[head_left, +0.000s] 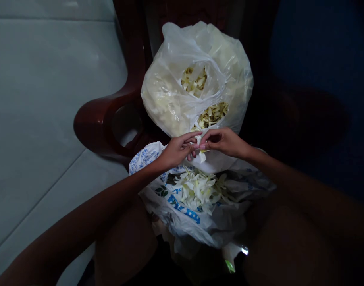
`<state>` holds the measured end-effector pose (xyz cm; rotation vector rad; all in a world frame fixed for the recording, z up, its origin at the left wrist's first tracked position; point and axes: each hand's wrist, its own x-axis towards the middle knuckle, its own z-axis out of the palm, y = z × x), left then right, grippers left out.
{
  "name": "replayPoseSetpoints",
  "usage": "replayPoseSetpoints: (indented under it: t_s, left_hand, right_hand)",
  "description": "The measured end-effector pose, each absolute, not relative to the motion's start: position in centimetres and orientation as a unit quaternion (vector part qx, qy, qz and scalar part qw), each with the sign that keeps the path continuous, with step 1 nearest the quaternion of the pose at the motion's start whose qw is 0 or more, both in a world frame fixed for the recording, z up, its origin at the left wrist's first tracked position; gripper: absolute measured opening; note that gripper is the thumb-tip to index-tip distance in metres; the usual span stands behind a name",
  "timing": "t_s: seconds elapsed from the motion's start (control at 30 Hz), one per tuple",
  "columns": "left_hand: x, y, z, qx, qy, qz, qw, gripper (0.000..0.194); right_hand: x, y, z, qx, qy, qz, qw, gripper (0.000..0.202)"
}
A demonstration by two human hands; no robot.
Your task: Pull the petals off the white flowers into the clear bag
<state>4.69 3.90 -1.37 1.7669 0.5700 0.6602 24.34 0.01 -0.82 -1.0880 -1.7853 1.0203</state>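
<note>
My left hand (181,150) and my right hand (225,142) meet over the front of a large translucent plastic bag. A small white flower (202,157) with a yellowish part is between their fingertips. My right thumb and forefinger pinch it. My left thumb is bent against the same flower, with the forefinger stretched past it. Just below, a heap of white flowers (195,186) lies in an opened white plastic bag (166,206) with blue print. Behind the hands, the large bag (166,99) shows pale yellowish petals (213,114) through two openings.
The large bag rests on a dark red wooden chair with a curved armrest (95,119) at the left. Pale floor tiles (51,79) fill the left side. My legs are on both sides of the printed bag. The right side is very dark.
</note>
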Motion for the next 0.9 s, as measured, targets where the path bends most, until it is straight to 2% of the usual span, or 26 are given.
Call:
replayPoseSetpoints:
  t_s: [0.37,0.9]
  left_hand:
    - [4.59,3.95,-1.35,0.753,0.260,0.257,0.547,0.052]
    - [4.74,3.71,-1.66,0.786,0.263,0.263,0.493,0.044]
  right_hand:
    - [24.46,-0.07,-0.75,-0.434,-0.711,0.409,0.373,0.027]
    - [24.57,0.01,-1.01,-0.451,-0.720,0.382,0.364,0.028]
